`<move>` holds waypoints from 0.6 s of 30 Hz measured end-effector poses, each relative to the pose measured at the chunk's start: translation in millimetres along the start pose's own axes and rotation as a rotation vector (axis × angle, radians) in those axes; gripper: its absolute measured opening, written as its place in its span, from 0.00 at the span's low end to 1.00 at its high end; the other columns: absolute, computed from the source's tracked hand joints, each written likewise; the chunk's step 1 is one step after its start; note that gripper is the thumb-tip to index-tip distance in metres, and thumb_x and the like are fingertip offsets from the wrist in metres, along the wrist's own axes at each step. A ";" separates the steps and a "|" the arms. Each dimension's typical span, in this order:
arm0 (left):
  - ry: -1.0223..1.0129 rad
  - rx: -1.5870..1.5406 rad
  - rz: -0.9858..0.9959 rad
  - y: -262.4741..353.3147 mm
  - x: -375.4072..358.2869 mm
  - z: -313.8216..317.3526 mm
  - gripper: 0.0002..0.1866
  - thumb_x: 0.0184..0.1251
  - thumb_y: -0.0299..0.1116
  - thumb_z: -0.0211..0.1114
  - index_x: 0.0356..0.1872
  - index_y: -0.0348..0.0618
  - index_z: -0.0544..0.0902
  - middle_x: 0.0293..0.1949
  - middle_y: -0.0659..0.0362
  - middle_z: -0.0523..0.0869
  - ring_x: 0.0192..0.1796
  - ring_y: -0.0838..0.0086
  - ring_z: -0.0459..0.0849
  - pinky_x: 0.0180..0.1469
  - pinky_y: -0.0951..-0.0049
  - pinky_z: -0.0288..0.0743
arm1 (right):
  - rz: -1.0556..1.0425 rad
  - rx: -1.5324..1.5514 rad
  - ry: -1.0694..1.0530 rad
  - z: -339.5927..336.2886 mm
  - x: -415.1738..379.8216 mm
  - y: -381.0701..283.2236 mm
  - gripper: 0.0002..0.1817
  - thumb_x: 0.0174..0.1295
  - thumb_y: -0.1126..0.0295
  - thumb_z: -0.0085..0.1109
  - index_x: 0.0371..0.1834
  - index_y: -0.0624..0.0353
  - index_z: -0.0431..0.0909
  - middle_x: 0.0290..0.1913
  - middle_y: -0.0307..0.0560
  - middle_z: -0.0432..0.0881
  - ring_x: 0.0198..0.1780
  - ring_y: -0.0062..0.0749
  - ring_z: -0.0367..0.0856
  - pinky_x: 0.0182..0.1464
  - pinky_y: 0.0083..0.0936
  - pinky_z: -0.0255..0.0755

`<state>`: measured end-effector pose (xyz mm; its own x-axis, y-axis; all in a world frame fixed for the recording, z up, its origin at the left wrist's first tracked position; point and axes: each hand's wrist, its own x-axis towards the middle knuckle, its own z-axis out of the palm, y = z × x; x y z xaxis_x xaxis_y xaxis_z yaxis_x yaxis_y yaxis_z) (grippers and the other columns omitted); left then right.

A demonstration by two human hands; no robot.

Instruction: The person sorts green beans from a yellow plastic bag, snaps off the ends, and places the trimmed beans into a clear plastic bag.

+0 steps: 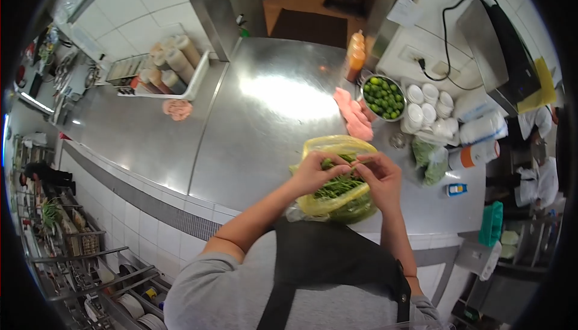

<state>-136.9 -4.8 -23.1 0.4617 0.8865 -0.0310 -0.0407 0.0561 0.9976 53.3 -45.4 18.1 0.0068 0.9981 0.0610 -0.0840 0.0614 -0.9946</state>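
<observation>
A yellow plastic bag [313,205] of green stems and leaves [338,188] stands open at the counter's front edge, close to my body. Over its mouth my left hand [322,170] and my right hand [379,176] nearly meet, with thumbs and fingertips pinched together. Both hands are at a small piece of the greens between the fingertips; its exact shape is too small to make out. More greens lie below them inside the bag.
Behind the bag lie pink cloths [352,113]. A bowl of limes [383,97], orange sauce bottles [355,56], stacked white cups [421,107] and a bag of greens [430,160] are on the right. A white tray of bottles [198,80] stands left on the steel counter [241,143].
</observation>
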 end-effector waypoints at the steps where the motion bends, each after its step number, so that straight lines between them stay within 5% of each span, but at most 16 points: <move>1: -0.002 0.014 0.045 3.8 -0.1 -0.6 0.11 0.66 0.34 0.73 0.43 0.38 0.90 0.35 0.62 0.90 0.35 0.84 0.81 0.39 0.78 0.75 | 0.041 -0.040 -0.017 -2.6 0.9 0.9 0.07 0.70 0.75 0.61 0.44 0.68 0.83 0.42 0.45 0.86 0.41 0.24 0.85 0.47 0.19 0.79; 9: -0.071 0.030 -0.028 18.6 -1.9 -0.2 0.13 0.64 0.34 0.76 0.46 0.39 0.90 0.38 0.62 0.90 0.38 0.85 0.80 0.39 0.79 0.73 | -0.089 -0.166 -0.027 1.2 2.0 -7.5 0.09 0.73 0.74 0.56 0.47 0.67 0.84 0.38 0.40 0.83 0.39 0.20 0.80 0.45 0.18 0.74; 15: -0.098 0.093 -0.040 14.6 -3.1 3.6 0.12 0.62 0.35 0.77 0.40 0.37 0.89 0.37 0.64 0.88 0.36 0.84 0.78 0.38 0.79 0.72 | 0.005 -0.129 -0.019 -8.1 -2.2 1.0 0.10 0.74 0.74 0.55 0.48 0.67 0.85 0.39 0.38 0.79 0.36 0.17 0.74 0.41 0.18 0.70; 18: -0.089 0.085 -0.035 12.3 -2.6 4.4 0.12 0.62 0.36 0.77 0.38 0.37 0.88 0.36 0.64 0.88 0.35 0.84 0.78 0.38 0.79 0.72 | -0.052 -0.246 0.023 -3.0 -2.6 -4.3 0.10 0.74 0.72 0.54 0.45 0.66 0.85 0.38 0.42 0.80 0.35 0.26 0.77 0.42 0.22 0.71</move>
<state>-134.7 -8.5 -10.5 0.5384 0.8402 -0.0643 0.0507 0.0439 0.9978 56.6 -48.3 22.0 0.0276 0.9931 0.1135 0.1622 0.1076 -0.9809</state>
